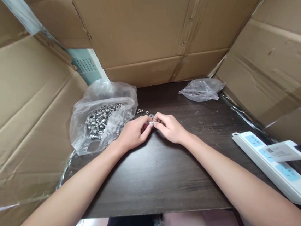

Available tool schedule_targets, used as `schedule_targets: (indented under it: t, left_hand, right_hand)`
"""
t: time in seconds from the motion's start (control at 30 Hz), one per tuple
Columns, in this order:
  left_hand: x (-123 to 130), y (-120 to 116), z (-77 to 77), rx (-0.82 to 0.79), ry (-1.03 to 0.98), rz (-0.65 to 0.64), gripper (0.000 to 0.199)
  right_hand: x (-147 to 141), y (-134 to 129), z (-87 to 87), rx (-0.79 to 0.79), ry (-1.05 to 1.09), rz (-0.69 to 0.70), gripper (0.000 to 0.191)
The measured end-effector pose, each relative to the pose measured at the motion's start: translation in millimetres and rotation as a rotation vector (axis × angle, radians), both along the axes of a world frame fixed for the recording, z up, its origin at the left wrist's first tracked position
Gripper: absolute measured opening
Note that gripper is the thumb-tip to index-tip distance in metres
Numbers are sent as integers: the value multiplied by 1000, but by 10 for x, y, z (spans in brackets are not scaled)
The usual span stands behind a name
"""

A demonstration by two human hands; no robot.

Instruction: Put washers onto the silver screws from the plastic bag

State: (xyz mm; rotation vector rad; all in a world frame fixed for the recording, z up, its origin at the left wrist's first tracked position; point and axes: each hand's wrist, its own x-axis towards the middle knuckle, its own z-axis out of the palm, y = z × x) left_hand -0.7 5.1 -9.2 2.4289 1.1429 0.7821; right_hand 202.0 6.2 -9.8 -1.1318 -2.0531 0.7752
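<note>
Above the dark table, my left hand (pixel 137 131) and my right hand (pixel 169 126) meet fingertip to fingertip. Between them is a small metal bolt (pixel 151 122), pinched from both sides; its fine details are too small to tell. Just beyond the fingertips lies a flat washer (pixel 151 116), with a smaller ring (pixel 147 112) behind it. A loose bolt (pixel 140 111) rests to the left of the ring. Many metal bolts (pixel 98 121) fill an open clear plastic bag (pixel 77 114) left of my left hand.
A second clear plastic bag (pixel 203 89) lies at the back right of the table (pixel 157 183). On the right edge sits a white power strip (pixel 273 168) with a white plug-in adapter (pixel 284 151) and black cable. Cardboard walls (pixel 144 24) enclose the back and both sides.
</note>
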Motion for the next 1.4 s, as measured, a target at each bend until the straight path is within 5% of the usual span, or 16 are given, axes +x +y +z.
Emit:
schedule_targets:
  t: [1.4]
  left_hand:
    - [30,31,-29,14,-3,-1,17]
  right_hand:
    - [-5,12,-10,21,-18,-26,19]
